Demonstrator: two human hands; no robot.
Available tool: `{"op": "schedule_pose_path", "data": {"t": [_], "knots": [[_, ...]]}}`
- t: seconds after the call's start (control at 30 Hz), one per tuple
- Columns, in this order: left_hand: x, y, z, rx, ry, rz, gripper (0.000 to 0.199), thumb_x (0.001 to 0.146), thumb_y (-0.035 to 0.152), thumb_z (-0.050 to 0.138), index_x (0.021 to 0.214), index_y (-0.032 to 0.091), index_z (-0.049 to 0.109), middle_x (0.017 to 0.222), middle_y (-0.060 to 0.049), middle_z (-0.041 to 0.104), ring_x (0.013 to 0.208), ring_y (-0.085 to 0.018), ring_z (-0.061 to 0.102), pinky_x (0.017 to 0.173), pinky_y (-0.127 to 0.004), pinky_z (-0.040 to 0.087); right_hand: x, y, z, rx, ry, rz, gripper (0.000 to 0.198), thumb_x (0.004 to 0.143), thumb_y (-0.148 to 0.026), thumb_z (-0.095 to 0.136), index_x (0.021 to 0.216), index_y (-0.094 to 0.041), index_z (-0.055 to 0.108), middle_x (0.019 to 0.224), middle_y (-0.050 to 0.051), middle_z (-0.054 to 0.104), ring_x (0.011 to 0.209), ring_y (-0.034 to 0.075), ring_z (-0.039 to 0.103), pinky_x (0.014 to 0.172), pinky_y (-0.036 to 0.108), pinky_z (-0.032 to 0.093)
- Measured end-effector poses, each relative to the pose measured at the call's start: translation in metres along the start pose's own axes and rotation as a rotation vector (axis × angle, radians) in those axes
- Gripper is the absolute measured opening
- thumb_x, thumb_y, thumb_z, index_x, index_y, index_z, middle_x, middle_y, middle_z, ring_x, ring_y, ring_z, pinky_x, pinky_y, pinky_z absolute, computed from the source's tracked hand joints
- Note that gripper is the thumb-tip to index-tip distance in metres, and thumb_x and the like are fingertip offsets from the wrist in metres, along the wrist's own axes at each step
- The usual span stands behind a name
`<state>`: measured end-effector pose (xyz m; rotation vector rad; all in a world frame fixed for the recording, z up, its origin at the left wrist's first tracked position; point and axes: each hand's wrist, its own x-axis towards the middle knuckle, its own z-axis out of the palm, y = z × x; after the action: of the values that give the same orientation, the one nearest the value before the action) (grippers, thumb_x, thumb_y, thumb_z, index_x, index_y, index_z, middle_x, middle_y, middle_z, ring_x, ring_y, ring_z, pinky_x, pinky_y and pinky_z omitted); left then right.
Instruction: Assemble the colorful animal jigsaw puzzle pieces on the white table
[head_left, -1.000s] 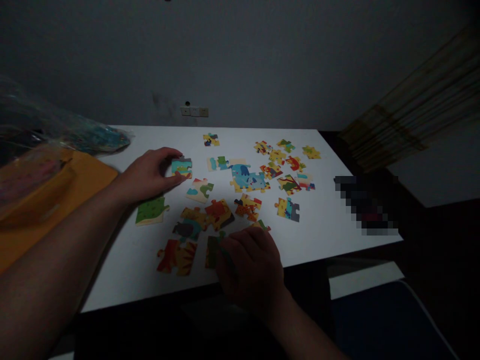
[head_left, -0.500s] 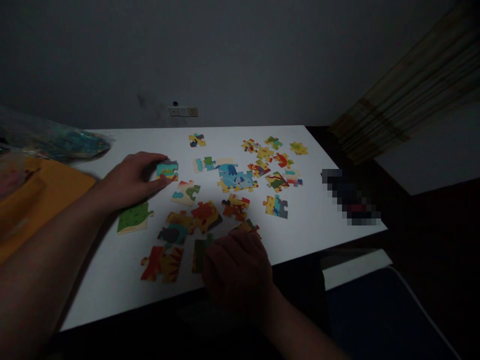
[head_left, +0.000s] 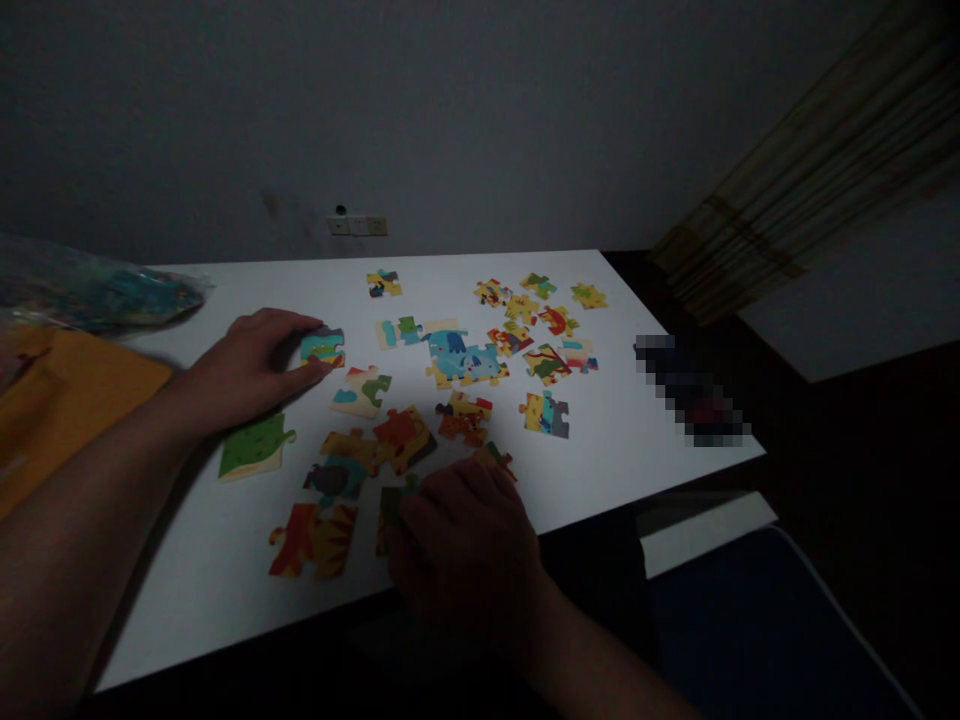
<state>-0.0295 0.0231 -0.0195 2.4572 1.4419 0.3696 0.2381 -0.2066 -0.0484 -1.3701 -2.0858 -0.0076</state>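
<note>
Between the thumb and fingers of my left hand [head_left: 251,365] is a teal, grey and yellow jigsaw piece [head_left: 322,347], low over the left half of the white table [head_left: 600,470]. My right hand [head_left: 465,530] is curled into a loose fist at the table's front edge, and the inside of it is hidden. Beside its fingers lies a dark green piece [head_left: 388,508], partly covered. A white piece with green and red [head_left: 361,391] is just right of my left hand, and a green piece [head_left: 253,446] lies below its wrist. Joined blue elephant pieces [head_left: 457,358] lie mid-table.
Several loose pieces lie right of the elephant, including a yellow one [head_left: 589,295]. A clear plastic bag [head_left: 142,297] and an orange packet [head_left: 90,390] occupy the left side. A blurred dark object [head_left: 694,395] sits at the right edge. A dark blue chair [head_left: 750,620] stands at the front right.
The view has shifted slightly, so the table and pieces appear a little farther left. My left hand still pinches the same piece, and my right fist stays by the front edge.
</note>
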Motion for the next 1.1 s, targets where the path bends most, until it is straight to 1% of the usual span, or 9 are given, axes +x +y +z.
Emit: {"op": "schedule_pose_path", "data": {"t": [0.13, 0.27, 0.33, 0.43, 0.63, 0.77, 0.93, 1.1], "knots": [[0.000, 0.002, -0.001, 0.008, -0.012, -0.020, 0.072, 0.097, 0.072, 0.060, 0.146, 0.018, 0.067, 0.147, -0.019, 0.067, 0.140, -0.042, 0.061, 0.126, -0.060, 0.045, 0.002, -0.001, -0.001, -0.002, -0.004, 0.018, 0.010, 0.104, -0.033, 0.071, 0.099, -0.024, 0.068, 0.094, 0.003, 0.074, 0.093, 0.026, 0.065, 0.085, 0.044, 0.047], [0.001, 0.002, -0.001, 0.023, -0.037, -0.032, 0.079, 0.097, 0.073, 0.055, 0.148, 0.013, 0.067, 0.148, -0.022, 0.065, 0.141, -0.043, 0.059, 0.127, -0.062, 0.044, 0.002, -0.002, -0.001, 0.020, 0.017, 0.045, 0.011, 0.105, -0.034, 0.068, 0.104, -0.023, 0.068, 0.095, 0.004, 0.074, 0.093, 0.026, 0.065, 0.084, 0.043, 0.046], [0.001, 0.002, -0.001, 0.029, -0.031, -0.029, 0.080, 0.097, 0.071, 0.054, 0.148, 0.012, 0.067, 0.148, -0.023, 0.065, 0.140, -0.043, 0.059, 0.126, -0.063, 0.044, 0.002, -0.002, -0.001, 0.018, -0.003, 0.041, 0.010, 0.106, -0.034, 0.069, 0.104, -0.024, 0.068, 0.097, 0.004, 0.075, 0.094, 0.026, 0.065, 0.086, 0.043, 0.046], [0.002, 0.004, -0.001, 0.029, -0.034, -0.061, 0.080, 0.095, 0.070, 0.056, 0.147, 0.010, 0.067, 0.147, -0.023, 0.066, 0.139, -0.044, 0.060, 0.125, -0.063, 0.046, 0.002, -0.001, -0.001, 0.006, -0.031, 0.019, 0.014, 0.107, -0.034, 0.070, 0.096, -0.025, 0.066, 0.097, 0.003, 0.074, 0.095, 0.026, 0.064, 0.087, 0.043, 0.046], [0.001, 0.011, -0.002, 0.032, -0.013, -0.134, 0.083, 0.093, 0.069, 0.058, 0.151, 0.009, 0.063, 0.149, -0.024, 0.065, 0.139, -0.043, 0.061, 0.123, -0.060, 0.049, 0.001, 0.000, 0.000, 0.000, -0.027, 0.014, 0.015, 0.107, -0.033, 0.070, 0.094, -0.026, 0.066, 0.095, 0.002, 0.072, 0.094, 0.025, 0.063, 0.084, 0.043, 0.045], [-0.001, 0.009, -0.001, 0.018, -0.007, -0.174, 0.084, 0.092, 0.070, 0.060, 0.152, 0.010, 0.060, 0.149, -0.024, 0.065, 0.137, -0.042, 0.062, 0.122, -0.059, 0.051, 0.002, -0.002, 0.000, 0.005, -0.021, 0.026, 0.011, 0.107, -0.033, 0.068, 0.101, -0.025, 0.067, 0.095, 0.003, 0.074, 0.093, 0.026, 0.064, 0.084, 0.043, 0.044], [-0.002, -0.001, 0.002, 0.023, -0.005, -0.128, 0.082, 0.095, 0.068, 0.059, 0.154, 0.012, 0.057, 0.149, -0.022, 0.064, 0.138, -0.042, 0.061, 0.122, -0.060, 0.051, 0.003, -0.002, -0.001, 0.016, -0.033, 0.025, 0.009, 0.106, -0.033, 0.069, 0.104, -0.025, 0.067, 0.098, 0.003, 0.075, 0.094, 0.026, 0.065, 0.083, 0.043, 0.044], [-0.003, -0.004, 0.004, 0.034, 0.013, -0.104, 0.077, 0.097, 0.068, 0.060, 0.152, 0.015, 0.058, 0.147, -0.020, 0.065, 0.136, -0.041, 0.062, 0.120, -0.058, 0.051, 0.003, -0.001, 0.000, 0.021, -0.027, 0.021, 0.009, 0.106, -0.033, 0.069, 0.104, -0.025, 0.067, 0.098, 0.003, 0.076, 0.093, 0.026, 0.063, 0.082, 0.043, 0.043]]}}
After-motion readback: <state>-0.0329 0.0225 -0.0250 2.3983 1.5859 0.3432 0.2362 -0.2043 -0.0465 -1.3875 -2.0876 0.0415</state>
